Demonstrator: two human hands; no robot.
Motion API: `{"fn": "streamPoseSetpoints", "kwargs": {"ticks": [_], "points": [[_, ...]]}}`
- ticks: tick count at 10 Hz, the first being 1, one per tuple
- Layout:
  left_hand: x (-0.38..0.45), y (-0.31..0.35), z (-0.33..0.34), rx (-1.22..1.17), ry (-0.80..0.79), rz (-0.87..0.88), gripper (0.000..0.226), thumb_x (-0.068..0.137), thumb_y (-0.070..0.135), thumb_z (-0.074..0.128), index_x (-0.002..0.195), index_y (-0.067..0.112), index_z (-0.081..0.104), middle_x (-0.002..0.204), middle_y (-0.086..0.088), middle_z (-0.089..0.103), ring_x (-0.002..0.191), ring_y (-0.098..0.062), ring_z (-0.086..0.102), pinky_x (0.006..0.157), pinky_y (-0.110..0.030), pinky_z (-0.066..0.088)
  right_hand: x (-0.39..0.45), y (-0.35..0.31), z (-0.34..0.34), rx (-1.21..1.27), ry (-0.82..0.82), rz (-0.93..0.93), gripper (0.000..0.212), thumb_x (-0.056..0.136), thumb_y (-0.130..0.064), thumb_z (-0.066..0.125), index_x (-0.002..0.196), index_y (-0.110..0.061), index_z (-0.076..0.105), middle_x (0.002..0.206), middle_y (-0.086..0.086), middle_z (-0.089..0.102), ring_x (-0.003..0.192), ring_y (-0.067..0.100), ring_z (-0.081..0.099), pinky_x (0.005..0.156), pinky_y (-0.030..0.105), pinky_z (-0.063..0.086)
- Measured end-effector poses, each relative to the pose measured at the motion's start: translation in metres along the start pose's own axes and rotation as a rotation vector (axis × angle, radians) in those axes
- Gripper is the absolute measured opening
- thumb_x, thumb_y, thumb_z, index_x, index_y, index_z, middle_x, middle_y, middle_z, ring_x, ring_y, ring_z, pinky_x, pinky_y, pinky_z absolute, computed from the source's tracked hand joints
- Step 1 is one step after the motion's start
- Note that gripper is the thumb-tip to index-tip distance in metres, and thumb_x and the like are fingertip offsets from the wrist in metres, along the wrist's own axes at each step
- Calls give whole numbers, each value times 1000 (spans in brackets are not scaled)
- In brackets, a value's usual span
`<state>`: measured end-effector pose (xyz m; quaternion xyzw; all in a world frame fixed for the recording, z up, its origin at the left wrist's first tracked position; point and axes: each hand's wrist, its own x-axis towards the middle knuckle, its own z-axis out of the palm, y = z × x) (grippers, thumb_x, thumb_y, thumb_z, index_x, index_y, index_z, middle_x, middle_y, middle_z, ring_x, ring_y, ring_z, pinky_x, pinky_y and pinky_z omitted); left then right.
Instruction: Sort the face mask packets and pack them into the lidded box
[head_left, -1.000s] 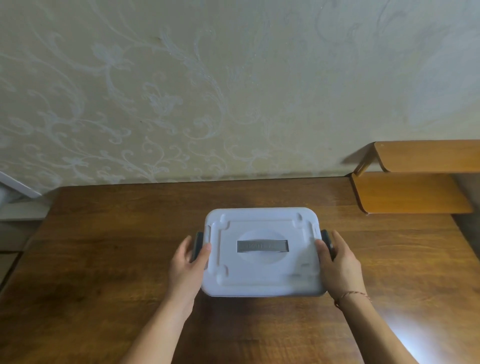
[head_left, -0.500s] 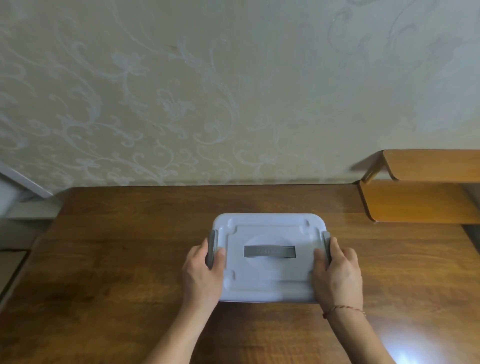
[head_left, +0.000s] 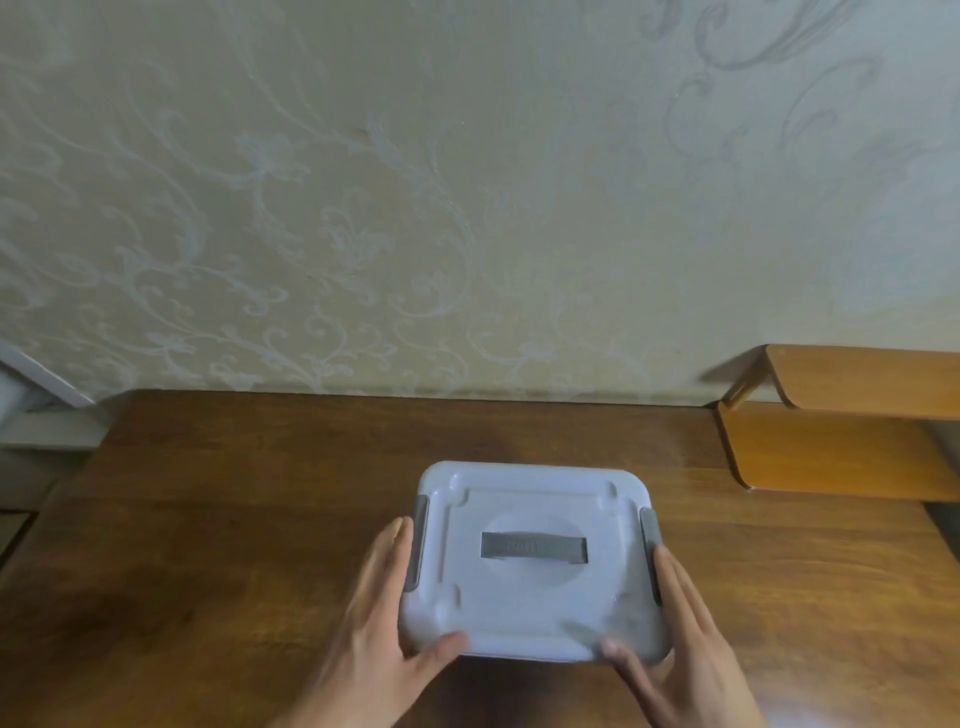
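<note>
A white lidded box (head_left: 535, 613) sits on the wooden table (head_left: 249, 519), its lid on and a grey handle (head_left: 534, 547) flat in the middle. Grey latches (head_left: 418, 540) lie against both short sides. My left hand (head_left: 374, 623) lies along the box's left side with straight fingers, its thumb on the near left corner of the lid. My right hand (head_left: 685, 649) mirrors it on the right side, thumb on the near right corner. No face mask packets are in view.
A patterned wall rises right behind the table's far edge. A lighter wooden two-tier shelf (head_left: 831, 452) stands at the table's right rear. The table's left edge drops off near a white frame (head_left: 41, 384).
Both hands have left the side latches and slid back toward the box's near corners, fingers now straight. The latches lie flat against the box. The box has barely moved.
</note>
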<state>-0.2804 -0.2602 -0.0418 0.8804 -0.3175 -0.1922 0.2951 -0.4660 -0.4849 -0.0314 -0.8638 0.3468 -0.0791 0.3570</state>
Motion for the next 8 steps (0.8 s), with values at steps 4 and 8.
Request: {"fn": "streamPoseSetpoints", "kwargs": {"ticks": [4, 8], "points": [[57, 3, -11, -17, 87, -32, 94, 80, 19, 79, 153, 26, 20, 156, 20, -6, 146, -2, 8, 108, -15, 9, 68, -17, 15, 119, -78, 41, 113, 68, -73, 63, 154, -30, 4, 159, -17, 8, 146, 10, 18, 115, 31, 25], [62, 10, -35, 134, -10, -7, 110, 74, 60, 73, 156, 26, 8, 159, 10, -17, 151, -18, -3, 120, -30, 10, 76, -51, -17, -81, -154, 69, 98, 83, -58, 61, 154, -22, 4, 163, -2, -2, 147, 15, 18, 116, 30, 23]]}}
